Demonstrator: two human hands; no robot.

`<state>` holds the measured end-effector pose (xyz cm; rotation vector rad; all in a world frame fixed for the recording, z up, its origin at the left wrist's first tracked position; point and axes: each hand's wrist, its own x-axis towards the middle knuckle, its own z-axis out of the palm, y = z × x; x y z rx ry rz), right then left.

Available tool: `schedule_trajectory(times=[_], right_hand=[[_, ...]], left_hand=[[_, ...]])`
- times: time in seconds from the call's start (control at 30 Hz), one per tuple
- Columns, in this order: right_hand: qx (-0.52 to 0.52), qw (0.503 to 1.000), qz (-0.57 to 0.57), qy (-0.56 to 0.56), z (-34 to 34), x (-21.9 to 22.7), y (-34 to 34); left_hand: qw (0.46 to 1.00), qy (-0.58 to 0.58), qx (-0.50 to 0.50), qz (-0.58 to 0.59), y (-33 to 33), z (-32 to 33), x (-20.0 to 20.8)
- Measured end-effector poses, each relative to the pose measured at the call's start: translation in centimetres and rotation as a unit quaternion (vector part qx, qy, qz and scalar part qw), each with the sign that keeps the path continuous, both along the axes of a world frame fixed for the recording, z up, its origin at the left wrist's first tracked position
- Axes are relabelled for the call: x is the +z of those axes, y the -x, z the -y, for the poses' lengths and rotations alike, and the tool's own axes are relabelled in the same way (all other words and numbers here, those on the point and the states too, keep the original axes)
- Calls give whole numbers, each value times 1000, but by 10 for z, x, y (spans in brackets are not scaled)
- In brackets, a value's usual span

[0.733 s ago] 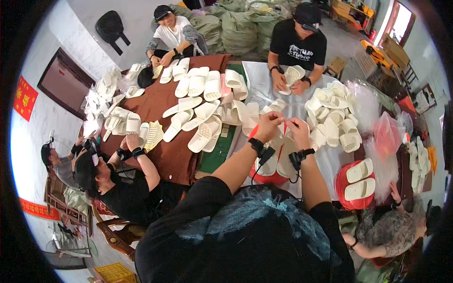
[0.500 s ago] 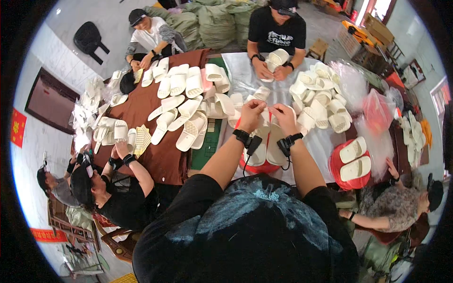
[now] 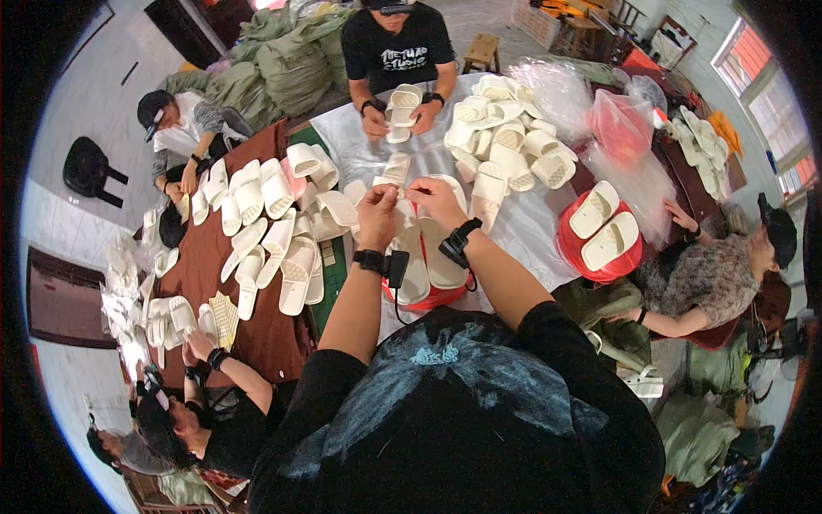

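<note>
My left hand (image 3: 378,219) and my right hand (image 3: 437,203) come together at the middle of the table, fingers pinched. Whatever lies between their fingertips is too small to make out. Beneath them a pair of cream slippers (image 3: 414,272) lies side by side, soles toward me, on a red round stack (image 3: 431,301). The hands partly hide the far ends of this pair. Just beyond, another cream slipper (image 3: 395,165) rests on the white sheet (image 3: 341,137).
Cream slippers are heaped at right (image 3: 511,144) and spread over the brown cloth (image 3: 190,265) at left. A red bundle (image 3: 565,248) carries another pair. Clear plastic bags (image 3: 621,184) lie at far right. Several co-workers sit around, one opposite (image 3: 402,51) holding slippers.
The view has swung right, so the table appears shifted left. My hands stay close together above the slippers, the right now reaching over toward the left. The person opposite has raised the slippers.
</note>
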<state>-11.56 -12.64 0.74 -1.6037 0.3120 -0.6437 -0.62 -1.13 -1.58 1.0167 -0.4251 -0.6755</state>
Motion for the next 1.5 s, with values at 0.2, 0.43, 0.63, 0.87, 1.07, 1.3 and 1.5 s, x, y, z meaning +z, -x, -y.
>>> schedule_trajectory(times=[0.2, 0.43, 0.63, 0.87, 1.07, 1.3, 1.5], right_hand=[[-11, 1000, -1, 14, 3, -1, 2], [-3, 1000, 12, 21, 0, 4, 2], [1, 1000, 3, 16, -1, 5, 2], [-1, 999, 19, -34, 10, -1, 3], [-101, 992, 41, -66, 0, 44, 31], [27, 908, -226, 353, -57, 56, 95], [-7, 842, -183, 507, -65, 7, 68]], left_hand=[[997, 31, 23, -62, -1, -1, 3], [1000, 25, -19, -2, -2, -1, -1], [1000, -18, 4, 1, -1, 0, 4], [998, -49, -10, 35, 3, 4, 9], [999, 33, 9, -41, 3, 3, 3], [998, 37, 38, -26, -1, 4, 10], [998, 5, 69, -7, 3, 4, 36]])
